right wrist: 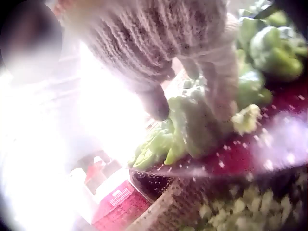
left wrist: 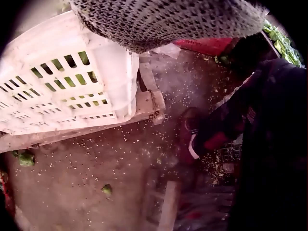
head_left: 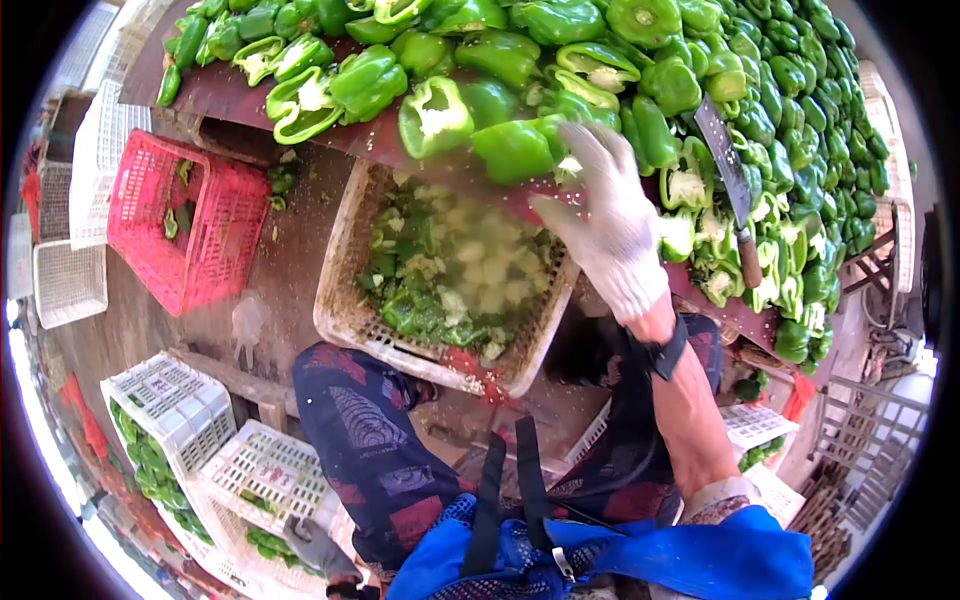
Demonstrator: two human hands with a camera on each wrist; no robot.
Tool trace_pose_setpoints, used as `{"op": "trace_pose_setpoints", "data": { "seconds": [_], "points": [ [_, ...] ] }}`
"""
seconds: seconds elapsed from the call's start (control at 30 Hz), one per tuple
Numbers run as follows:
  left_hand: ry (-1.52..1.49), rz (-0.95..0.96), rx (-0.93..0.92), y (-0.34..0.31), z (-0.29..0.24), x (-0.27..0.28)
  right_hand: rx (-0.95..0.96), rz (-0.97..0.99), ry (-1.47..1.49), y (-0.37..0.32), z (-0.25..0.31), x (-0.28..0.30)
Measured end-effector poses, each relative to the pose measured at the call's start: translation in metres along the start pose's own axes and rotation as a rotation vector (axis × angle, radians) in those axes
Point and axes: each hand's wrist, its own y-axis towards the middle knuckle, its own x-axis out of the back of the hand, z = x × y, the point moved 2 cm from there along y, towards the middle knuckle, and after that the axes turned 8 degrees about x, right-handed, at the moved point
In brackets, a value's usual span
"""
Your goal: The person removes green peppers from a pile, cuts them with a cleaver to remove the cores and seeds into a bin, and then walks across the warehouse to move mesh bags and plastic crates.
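My right hand, in a white glove, is over the near edge of the dark red table, fingers spread. In the right wrist view the gloved hand reaches down over cut green pepper pieces, its thumb and fingers apart; whether it touches them is unclear. Beside it in the head view lies a pepper half. A cleaver lies on the peppers to the right. My left hand, in a grey glove, hangs low beside a white crate; its fingertips are partly hidden.
Below the table edge stands a dirty white crate with pepper scraps and cores. A red crate is at its left. Whole peppers are heaped at the right. White crates holding peppers stand lower left.
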Motion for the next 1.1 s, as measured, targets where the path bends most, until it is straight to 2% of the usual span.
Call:
{"op": "trace_pose_setpoints", "data": {
  "seconds": [0.03,0.07,0.1,0.2,0.23,0.3,0.33,0.37,0.4,0.43,0.5,0.53,0.57,0.6,0.63,0.7,0.73,0.8,0.83,0.87,0.9,0.93,1.03,1.1],
  "points": [
    [0.019,0.017,-0.015,0.006,0.004,0.000,0.024,0.061,-0.068,0.016,0.007,-0.002],
    [0.011,0.026,-0.040,0.008,0.010,-0.001,-0.089,0.231,-0.116,0.029,0.010,-0.006],
    [0.047,0.041,-0.051,0.004,0.004,0.001,-0.116,0.272,-0.100,0.039,0.006,-0.013],
    [0.079,0.211,0.032,-0.001,-0.015,0.015,-0.203,0.212,0.107,0.050,-0.011,-0.022],
    [0.143,0.293,0.035,-0.004,-0.026,0.024,-0.156,0.216,0.144,0.046,-0.014,-0.021],
    [0.353,0.584,0.290,0.017,-0.082,0.042,-0.084,0.205,0.197,0.036,-0.020,-0.005],
    [0.316,0.556,0.018,0.039,-0.089,0.035,-0.021,0.206,0.237,0.030,-0.019,0.004],
    [0.149,0.485,-0.301,-0.001,-0.196,0.050,0.042,0.175,0.289,0.027,-0.009,0.017],
    [-0.045,0.517,-0.318,-0.015,-0.247,0.041,0.089,0.124,0.359,0.024,0.005,0.030],
    [-0.121,0.728,-0.209,-0.032,-0.306,0.032,0.140,0.067,0.429,0.023,0.019,0.043],
    [-0.643,1.162,-0.377,-0.082,-0.394,0.013,0.104,0.050,0.634,0.023,0.060,0.068],
    [-0.844,1.446,-0.214,-0.106,-0.426,0.010,0.191,0.105,0.657,0.027,0.077,0.083],
    [-1.038,1.726,0.058,-0.130,-0.457,0.008,0.282,0.161,0.680,0.031,0.091,0.098],
    [-1.135,1.944,0.352,-0.154,-0.488,0.005,0.267,0.199,0.721,0.032,0.105,0.107],
    [-1.215,2.231,0.628,-0.163,-0.503,-0.006,0.270,0.357,0.651,0.039,0.114,0.126],
    [-1.329,2.380,0.673,-0.182,-0.520,-0.017,0.331,0.323,0.610,0.053,0.116,0.146],
    [-1.238,2.123,0.692,-0.191,-0.519,-0.011,0.287,0.284,0.545,0.056,0.113,0.157],
    [-1.205,1.990,0.454,-0.206,-0.531,-0.002,0.250,0.153,0.355,0.061,0.110,0.173],
    [-1.186,1.911,0.341,-0.214,-0.535,0.002,0.123,0.226,0.367,0.062,0.111,0.175],
    [-1.133,1.724,0.252,-0.221,-0.538,0.005,-0.003,0.299,0.376,0.062,0.115,0.177],
    [-1.009,1.491,-0.076,-0.225,-0.536,-0.003,-0.127,0.369,0.380,0.062,0.117,0.179],
    [-0.868,1.242,-0.375,-0.232,-0.538,-0.008,-0.095,0.265,0.319,0.058,0.118,0.177],
    [-0.971,1.049,-0.255,-0.278,-0.546,0.004,-0.144,0.340,0.211,0.064,0.109,0.193],
    [-1.124,1.135,0.100,-0.302,-0.556,0.021,-0.137,0.309,0.392,0.066,0.091,0.200]
  ]
}}
